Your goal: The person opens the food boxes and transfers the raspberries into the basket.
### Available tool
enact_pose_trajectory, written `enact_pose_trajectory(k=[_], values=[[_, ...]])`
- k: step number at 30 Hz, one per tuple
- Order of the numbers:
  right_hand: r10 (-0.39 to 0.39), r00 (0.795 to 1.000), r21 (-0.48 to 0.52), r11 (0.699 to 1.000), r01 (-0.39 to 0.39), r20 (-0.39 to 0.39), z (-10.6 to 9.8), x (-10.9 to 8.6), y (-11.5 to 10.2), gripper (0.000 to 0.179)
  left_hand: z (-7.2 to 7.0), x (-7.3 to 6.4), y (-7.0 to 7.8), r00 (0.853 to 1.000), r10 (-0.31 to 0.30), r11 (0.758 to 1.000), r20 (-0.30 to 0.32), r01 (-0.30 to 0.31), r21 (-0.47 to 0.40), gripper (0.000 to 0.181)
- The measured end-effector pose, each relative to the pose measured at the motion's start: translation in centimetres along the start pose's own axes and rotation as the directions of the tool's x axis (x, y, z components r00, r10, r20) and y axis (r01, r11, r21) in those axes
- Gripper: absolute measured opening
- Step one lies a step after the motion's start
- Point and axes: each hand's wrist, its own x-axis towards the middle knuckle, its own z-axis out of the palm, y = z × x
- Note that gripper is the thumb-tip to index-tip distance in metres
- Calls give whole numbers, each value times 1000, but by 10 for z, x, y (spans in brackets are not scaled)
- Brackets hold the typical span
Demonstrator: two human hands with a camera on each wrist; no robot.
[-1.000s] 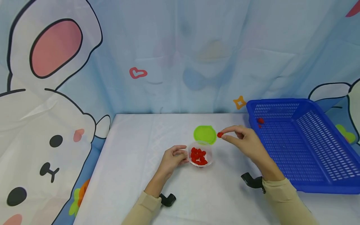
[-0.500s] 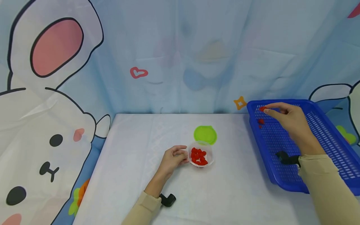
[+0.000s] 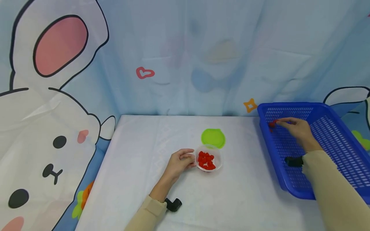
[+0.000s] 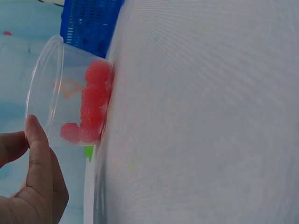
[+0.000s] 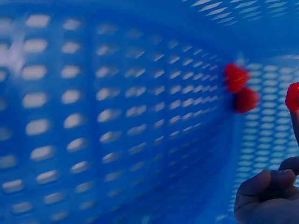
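A clear plastic cup (image 3: pixel 218 158) of red raspberries (image 4: pixel 96 95) stands upright on the white table. My left hand (image 3: pixel 180 163) is at the cup's left side, its fingertips touching the rim in the left wrist view, the fingers loosely bent. Inside the blue basket (image 3: pixel 284 173), my right hand (image 3: pixel 297 131) pinches one raspberry (image 5: pixel 293 96) at its fingertips, close over the far left corner. Two red berries lie there, an upper berry (image 5: pixel 237 78) against a lower berry (image 5: pixel 246 100). The right thumb is mostly hidden in its wrist view.
A bright green lid (image 3: pixel 213 138) lies just behind the cup, its front edge overlapped by the cup's rim. The basket has raised, slotted walls and stands at the table's right. A printed blue curtain (image 3: pixel 173 93) hangs behind the table.
My right hand has carried a raspberry from near the green lid rightward into the basket, then lowered it towards the berries there. The left hand has stayed at the cup.
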Motion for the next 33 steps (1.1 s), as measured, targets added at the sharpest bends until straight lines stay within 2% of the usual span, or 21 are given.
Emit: enact_pose_trajectory(k=[9, 19, 23, 27, 33], values=[[84, 996, -54, 995, -82, 36, 3, 12, 29, 70, 2, 1, -1, 1000, 2, 1000, 9, -2, 3, 31], [84, 996, -43, 996, -83, 34, 2, 9, 27, 65, 2, 0, -2, 1000, -2, 1000, 7, 2, 10, 31], [67, 997, -33, 997, -66, 43, -3, 1, 13, 69, 1, 0, -2, 1000, -6, 1000, 0, 6, 8, 32], [36, 997, -53, 998, -33, 66, -7, -13, -14, 78, 0, 0, -2, 1000, -12, 1000, -5, 12, 5, 32], [-111, 987, -55, 991, 118, 114, -6, -51, -62, 78, 0, 1, -1, 1000, -3, 1000, 1, 3, 7, 32]])
